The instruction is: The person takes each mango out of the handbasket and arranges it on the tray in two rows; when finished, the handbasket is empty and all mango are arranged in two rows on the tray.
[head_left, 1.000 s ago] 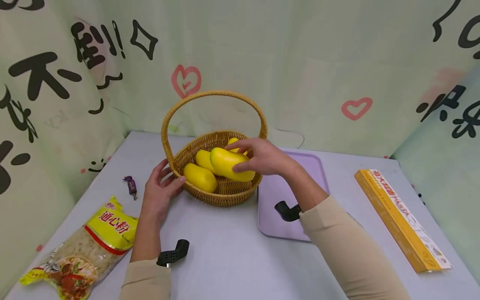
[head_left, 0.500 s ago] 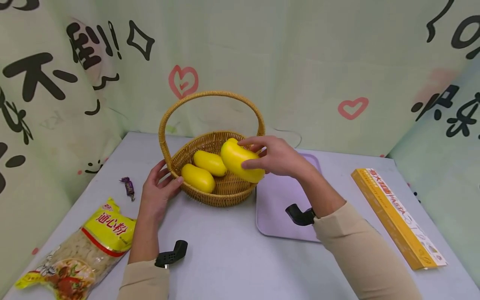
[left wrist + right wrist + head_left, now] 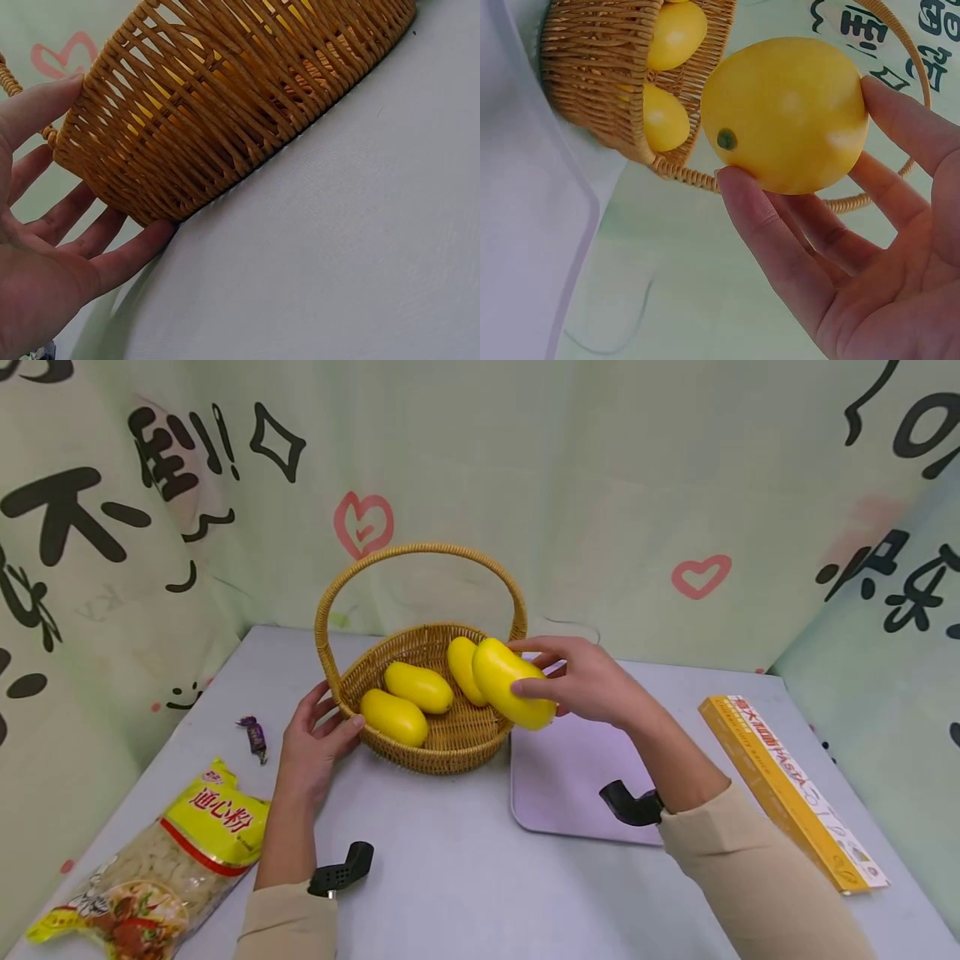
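My right hand (image 3: 581, 681) pinches a yellow mango (image 3: 510, 681) between thumb and fingertips, above the right rim of the wicker basket (image 3: 442, 764). In the right wrist view the held mango (image 3: 787, 112) shows a small green stem spot. Several more mangoes lie in the basket, one at the front left (image 3: 393, 718), another behind it (image 3: 420, 687). My left hand (image 3: 318, 739) holds the basket's left end. The left wrist view shows its thumb at the rim and its fingers (image 3: 135, 255) spread along the woven wall.
A lilac tray (image 3: 585, 777) lies right of the basket, partly under the right arm. A yellow pasta box (image 3: 795, 793) lies farther right. On the left are a bag of macaroni (image 3: 165, 860) and a purple wrapped candy (image 3: 255, 739). A curtain hangs behind.
My right hand has moved right with the mango, from over the basket's middle to its right rim, uncovering another mango inside. The left hand has stayed at the basket.
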